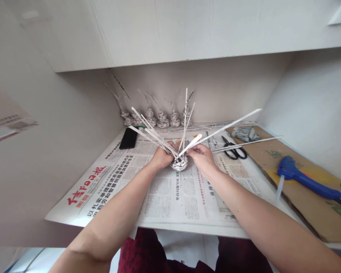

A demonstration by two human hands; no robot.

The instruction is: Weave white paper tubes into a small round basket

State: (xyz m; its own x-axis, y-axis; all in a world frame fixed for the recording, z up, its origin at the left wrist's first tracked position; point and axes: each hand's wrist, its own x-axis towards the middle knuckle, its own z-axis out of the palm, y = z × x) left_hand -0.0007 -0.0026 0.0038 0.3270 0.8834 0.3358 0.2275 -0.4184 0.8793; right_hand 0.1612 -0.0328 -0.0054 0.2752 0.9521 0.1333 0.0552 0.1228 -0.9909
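Note:
Between my two hands is a small round basket woven from rolled newspaper strips, held just above the newspaper sheet. Several long paper strips fan up and outward from its rim. My left hand is closed on the basket's left side, its fingertips partly hidden behind the strips. On the right side, my right hand pinches near the rim where a strip leaves the weave.
Printed newspaper covers the table. Several finished woven gourd shapes line the back wall. A black phone lies left. Black scissors lie right, beside cardboard bearing a blue glue gun and crumpled plastic. A white cabinet overhangs.

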